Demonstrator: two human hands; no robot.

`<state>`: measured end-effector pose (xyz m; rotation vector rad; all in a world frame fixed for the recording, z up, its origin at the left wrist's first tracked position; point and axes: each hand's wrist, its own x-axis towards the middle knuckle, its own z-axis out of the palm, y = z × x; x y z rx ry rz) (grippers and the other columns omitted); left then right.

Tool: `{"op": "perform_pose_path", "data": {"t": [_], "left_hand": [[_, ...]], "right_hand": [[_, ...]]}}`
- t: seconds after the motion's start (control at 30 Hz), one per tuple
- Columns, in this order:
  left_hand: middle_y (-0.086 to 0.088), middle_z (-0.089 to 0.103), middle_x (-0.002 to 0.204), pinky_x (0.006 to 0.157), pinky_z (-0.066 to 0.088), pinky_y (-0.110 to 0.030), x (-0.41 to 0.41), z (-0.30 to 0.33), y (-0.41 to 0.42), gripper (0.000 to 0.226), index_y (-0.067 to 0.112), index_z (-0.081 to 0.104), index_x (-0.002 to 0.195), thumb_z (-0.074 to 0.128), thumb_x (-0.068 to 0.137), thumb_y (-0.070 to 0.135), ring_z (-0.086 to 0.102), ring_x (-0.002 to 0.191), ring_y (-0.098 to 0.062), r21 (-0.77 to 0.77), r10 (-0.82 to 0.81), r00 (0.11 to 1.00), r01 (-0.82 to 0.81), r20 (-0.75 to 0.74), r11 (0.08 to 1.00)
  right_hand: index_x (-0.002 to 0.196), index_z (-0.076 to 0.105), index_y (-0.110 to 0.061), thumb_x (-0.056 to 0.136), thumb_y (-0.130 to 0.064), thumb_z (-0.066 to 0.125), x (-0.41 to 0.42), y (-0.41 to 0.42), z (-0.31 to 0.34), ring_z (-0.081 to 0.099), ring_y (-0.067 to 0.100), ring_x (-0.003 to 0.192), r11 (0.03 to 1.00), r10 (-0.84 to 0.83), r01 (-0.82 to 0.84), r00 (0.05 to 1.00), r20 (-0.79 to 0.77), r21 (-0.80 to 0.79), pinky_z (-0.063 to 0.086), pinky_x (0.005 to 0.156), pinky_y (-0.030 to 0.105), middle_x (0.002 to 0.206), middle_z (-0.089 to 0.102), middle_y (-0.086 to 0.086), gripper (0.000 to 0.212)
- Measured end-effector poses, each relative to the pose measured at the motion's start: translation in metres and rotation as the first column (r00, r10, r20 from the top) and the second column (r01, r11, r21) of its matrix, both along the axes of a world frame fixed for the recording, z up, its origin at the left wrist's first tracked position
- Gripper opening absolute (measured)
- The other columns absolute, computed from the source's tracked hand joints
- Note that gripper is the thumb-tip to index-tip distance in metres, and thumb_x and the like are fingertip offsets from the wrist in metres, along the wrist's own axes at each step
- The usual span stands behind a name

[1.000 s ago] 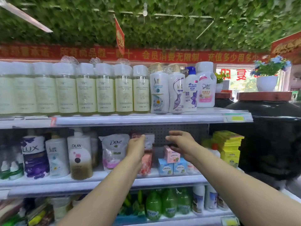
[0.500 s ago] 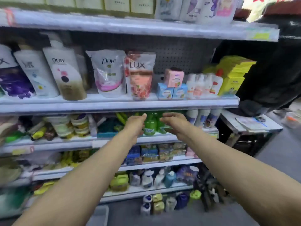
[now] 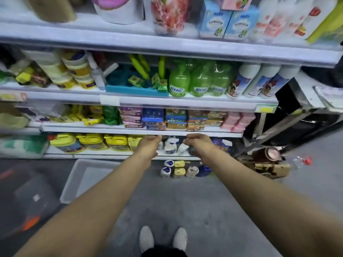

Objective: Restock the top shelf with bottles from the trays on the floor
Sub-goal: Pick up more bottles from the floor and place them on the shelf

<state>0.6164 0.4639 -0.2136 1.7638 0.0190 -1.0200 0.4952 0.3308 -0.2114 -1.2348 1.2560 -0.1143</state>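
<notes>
A small group of bottles (image 3: 181,168) stands on the grey floor (image 3: 167,204), just below both hands and close to the lowest shelf (image 3: 104,154). The left hand (image 3: 149,144) and the right hand (image 3: 199,144) are stretched forward side by side, fingers loosely bent, holding nothing. A pale tray (image 3: 83,179) lies on the floor below and left of the left hand.

Dim, even light; motion blur throughout, wide-angle bending at edges.
</notes>
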Motion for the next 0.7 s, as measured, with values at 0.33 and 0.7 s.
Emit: {"op": "perform_pose_path", "data": {"t": [0.33,0.7], "left_hand": [[-0.013,0.069,0.115,0.074,0.048,-0.026,-0.019,-0.135,-0.006,0.01,0.018,0.067,0.098,0.06,0.1,0.024,0.064,0.088,-0.019,0.129,-0.014,0.997,0.024,-0.08,0.991],[-0.001,0.062,0.096,0.084,0.049,-0.033,-0.007,-0.331,-0.012,0.009,0.025,0.061,0.094,0.065,0.096,0.017,0.058,0.089,-0.018,0.265,-0.097,0.995,0.086,0.027,0.96]], "right_hand": [[0.095,0.063,-0.015,0.087,-0.004,0.073,-0.014,0.01,-0.137,0.054,0.018,0.085,0.991,-0.004,0.022,0.99,-0.14,0.129,0.05,0.079,0.038,0.088,0.061,0.006,0.017],[0.116,0.062,-0.013,0.087,-0.005,0.073,-0.027,-0.004,-0.329,0.059,0.023,0.108,0.974,-0.027,0.076,0.974,-0.227,0.212,0.052,0.099,0.043,0.114,0.064,0.006,0.032]]}}
